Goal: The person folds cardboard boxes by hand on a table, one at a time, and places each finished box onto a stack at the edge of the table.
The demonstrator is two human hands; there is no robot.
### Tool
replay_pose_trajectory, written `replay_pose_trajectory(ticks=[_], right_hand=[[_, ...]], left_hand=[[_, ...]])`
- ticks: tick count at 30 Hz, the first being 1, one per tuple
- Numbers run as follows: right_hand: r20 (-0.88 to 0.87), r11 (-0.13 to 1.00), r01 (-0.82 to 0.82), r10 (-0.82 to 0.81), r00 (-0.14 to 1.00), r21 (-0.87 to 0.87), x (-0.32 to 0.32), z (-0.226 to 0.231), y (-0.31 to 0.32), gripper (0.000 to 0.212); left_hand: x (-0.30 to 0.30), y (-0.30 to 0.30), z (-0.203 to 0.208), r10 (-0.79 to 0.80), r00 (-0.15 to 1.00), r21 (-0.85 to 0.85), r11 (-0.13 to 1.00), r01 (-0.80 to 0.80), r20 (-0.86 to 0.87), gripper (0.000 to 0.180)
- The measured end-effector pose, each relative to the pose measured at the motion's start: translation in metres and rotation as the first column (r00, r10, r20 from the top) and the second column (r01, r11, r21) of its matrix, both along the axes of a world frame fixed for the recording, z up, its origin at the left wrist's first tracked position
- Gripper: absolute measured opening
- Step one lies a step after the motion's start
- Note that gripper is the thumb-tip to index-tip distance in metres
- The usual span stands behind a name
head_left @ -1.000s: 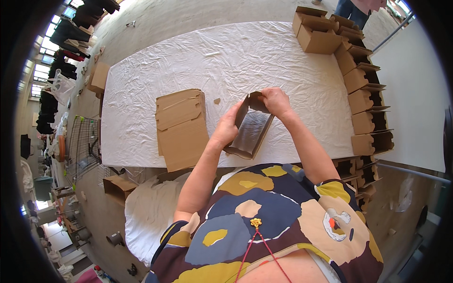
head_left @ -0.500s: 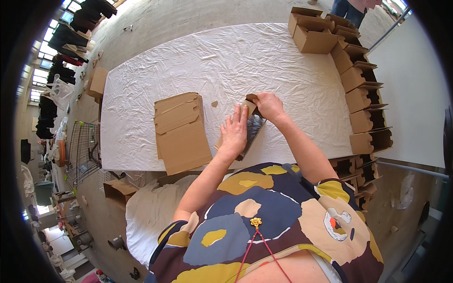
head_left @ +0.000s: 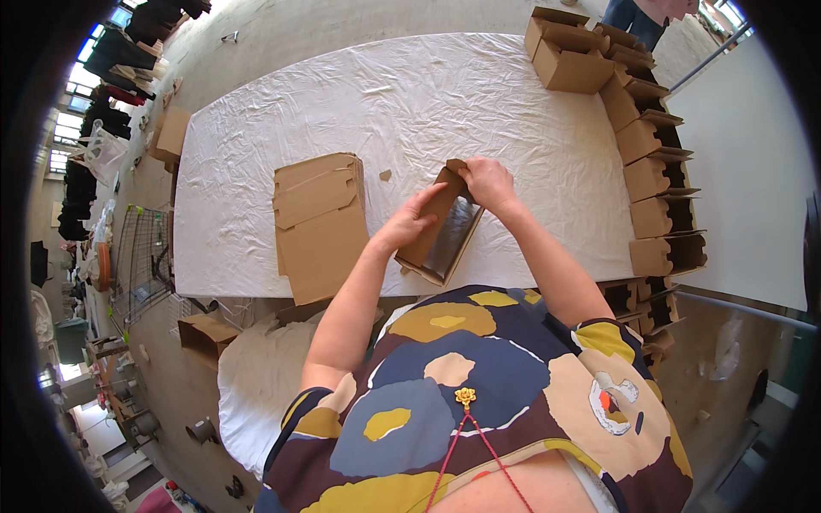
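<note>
Open carton [head_left: 430, 239], brown cardboard, one, on the white-covered table [head_left: 359, 94]. Long axis: from near the wearer's body outward, far end inclined right. Right hand [head_left: 489, 185]: nearer the far end, pinched on its panel; carton extends from it toward the body. Left hand [head_left: 409, 224]: fingers extended against the left long side, not closed; carton to its right. Obscured: right fingertips, carton's underside. Indistinct: dark, shiny interior, lining or contents undetermined.
</note>
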State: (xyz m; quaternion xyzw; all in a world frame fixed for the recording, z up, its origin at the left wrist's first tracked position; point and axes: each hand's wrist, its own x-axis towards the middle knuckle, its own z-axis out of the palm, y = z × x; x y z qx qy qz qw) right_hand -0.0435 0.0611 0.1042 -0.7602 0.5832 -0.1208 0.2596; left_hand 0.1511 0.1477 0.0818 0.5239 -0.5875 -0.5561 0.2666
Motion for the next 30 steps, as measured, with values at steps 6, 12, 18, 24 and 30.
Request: replay_pose_trajectory(ticks=[6,12,18,24,30], right_hand=[[-0.017,0.999,-0.04,0.039,0.999,-0.035,-0.005,-0.003,-0.003,0.025],[0.0,0.997,-0.059,0.059,0.998,-0.045,-0.004,0.001,-0.015,0.025],[-0.031,0.999,-0.041,0.04,0.999,-0.02,0.001,-0.006,-0.024,0.026],[-0.03,0.999,-0.043,0.042,0.999,-0.022,0.002,-0.004,-0.024,0.026],[-0.03,0.999,-0.037,0.036,0.999,-0.02,0.0,0.0,-0.022,0.025]], left_hand=[[0.02,0.016,0.012,-0.076,0.979,-0.173,0.979,0.109,0.188,0.051],[0.021,0.035,0.052,-0.152,0.836,-0.366,0.847,0.385,0.527,0.03],[0.018,0.047,0.067,-0.329,0.852,-0.254,0.855,0.452,0.408,0.032],[0.015,0.047,0.056,-0.368,0.817,-0.195,0.85,0.489,0.444,0.036],[0.011,0.046,0.055,-0.326,0.793,-0.142,0.88,0.453,0.515,0.023]])
